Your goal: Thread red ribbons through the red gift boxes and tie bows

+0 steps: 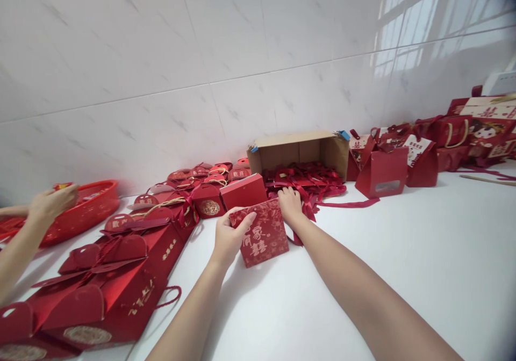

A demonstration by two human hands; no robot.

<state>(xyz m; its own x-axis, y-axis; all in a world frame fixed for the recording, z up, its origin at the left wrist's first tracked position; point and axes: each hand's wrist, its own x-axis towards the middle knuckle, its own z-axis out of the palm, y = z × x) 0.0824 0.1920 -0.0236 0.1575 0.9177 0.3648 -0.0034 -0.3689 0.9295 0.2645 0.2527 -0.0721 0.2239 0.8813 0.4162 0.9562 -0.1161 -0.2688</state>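
My left hand [229,237] grips the upper left corner of a flat red gift box [266,240] with pale printed characters, tilted up above the white table. My right hand [290,205] is just beyond the box's upper right corner, at the near edge of a heap of dark red ribbons [318,181]. Its fingers are curled downward and the fingertips are hidden, so what they hold cannot be made out. The ribbons spill from a cardboard box [298,149] lying on its side. Behind my left hand stands a plain red box [244,192].
Rows of filled-out red gift boxes [121,275] with cords line the left side. Another person's hand [54,202] holds a small red and yellow item by a red plastic basin [86,210]. Red handled bags [382,170] stand right, against the tiled wall [226,38].
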